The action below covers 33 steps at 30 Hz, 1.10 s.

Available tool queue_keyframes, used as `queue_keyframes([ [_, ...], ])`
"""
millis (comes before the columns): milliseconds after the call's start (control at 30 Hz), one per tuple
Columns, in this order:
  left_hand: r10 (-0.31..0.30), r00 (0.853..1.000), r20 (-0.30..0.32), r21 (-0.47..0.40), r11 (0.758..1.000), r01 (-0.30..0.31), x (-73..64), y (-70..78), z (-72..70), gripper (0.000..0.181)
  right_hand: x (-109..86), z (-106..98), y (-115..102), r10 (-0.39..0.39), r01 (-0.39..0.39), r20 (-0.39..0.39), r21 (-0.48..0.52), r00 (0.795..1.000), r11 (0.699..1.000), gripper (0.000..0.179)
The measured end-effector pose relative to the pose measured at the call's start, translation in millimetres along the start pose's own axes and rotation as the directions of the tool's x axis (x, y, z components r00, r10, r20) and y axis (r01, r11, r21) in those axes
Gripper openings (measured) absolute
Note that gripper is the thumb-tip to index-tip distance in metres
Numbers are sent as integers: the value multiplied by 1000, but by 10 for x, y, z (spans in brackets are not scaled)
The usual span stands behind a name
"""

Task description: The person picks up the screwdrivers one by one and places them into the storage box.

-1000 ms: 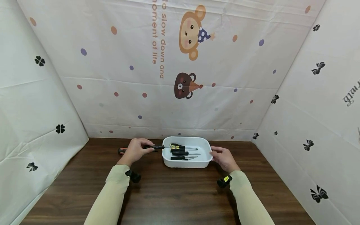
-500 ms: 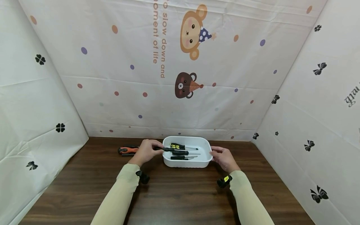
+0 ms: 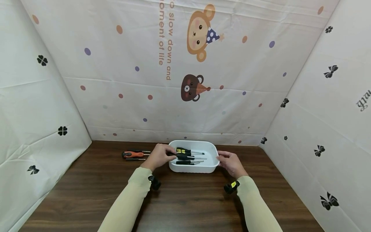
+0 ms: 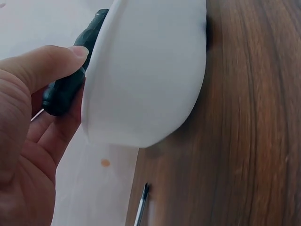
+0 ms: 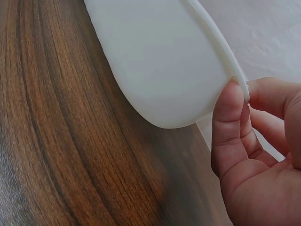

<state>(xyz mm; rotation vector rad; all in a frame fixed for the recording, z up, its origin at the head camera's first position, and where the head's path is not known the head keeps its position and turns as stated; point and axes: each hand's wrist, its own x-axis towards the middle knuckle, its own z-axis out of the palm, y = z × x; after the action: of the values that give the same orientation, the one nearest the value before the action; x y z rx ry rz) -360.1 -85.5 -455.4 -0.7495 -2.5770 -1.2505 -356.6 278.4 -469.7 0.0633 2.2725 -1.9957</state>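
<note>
My left hand (image 3: 159, 157) holds a screwdriver (image 4: 65, 92) by its dark handle, pinched between thumb and fingers, at the left rim of a white plastic box (image 3: 191, 169). In the head view its handle reaches over the rim, above the tools inside. Several screwdrivers lie in the box, among them a black-and-yellow one (image 3: 182, 150) at the back and thin black ones (image 3: 183, 162) at the front. My right hand (image 3: 231, 163) pinches the box's right rim, thumb outside, as the right wrist view shows.
Left of the box, an orange-and-black screwdriver (image 3: 133, 155) lies on the dark wooden table (image 3: 185, 199), with black-handled ones beside it. A screwdriver's metal tip (image 4: 142, 202) shows below the box in the left wrist view. Printed white cloth (image 3: 130, 109) stands behind and at both sides.
My left hand has moved right with the screwdriver, bringing it from left of the box to over its left rim. My right hand stays on the right rim.
</note>
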Motion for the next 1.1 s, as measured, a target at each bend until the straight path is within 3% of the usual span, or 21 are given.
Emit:
queue_keyframes([
  [267,-7,997,74,120,993,-2,122,88,143,10,0,6,-4,10,-10,-4,-3,1000,1000,49],
  [700,-150,968,203,251,963,97,196,224,287,6,20,23,11,23,-23,-9,-5,1000,1000,44],
  [1100,-135,961,243,399,916,28,277,284,351,7,12,22,-12,34,-34,-23,-6,999,999,45],
])
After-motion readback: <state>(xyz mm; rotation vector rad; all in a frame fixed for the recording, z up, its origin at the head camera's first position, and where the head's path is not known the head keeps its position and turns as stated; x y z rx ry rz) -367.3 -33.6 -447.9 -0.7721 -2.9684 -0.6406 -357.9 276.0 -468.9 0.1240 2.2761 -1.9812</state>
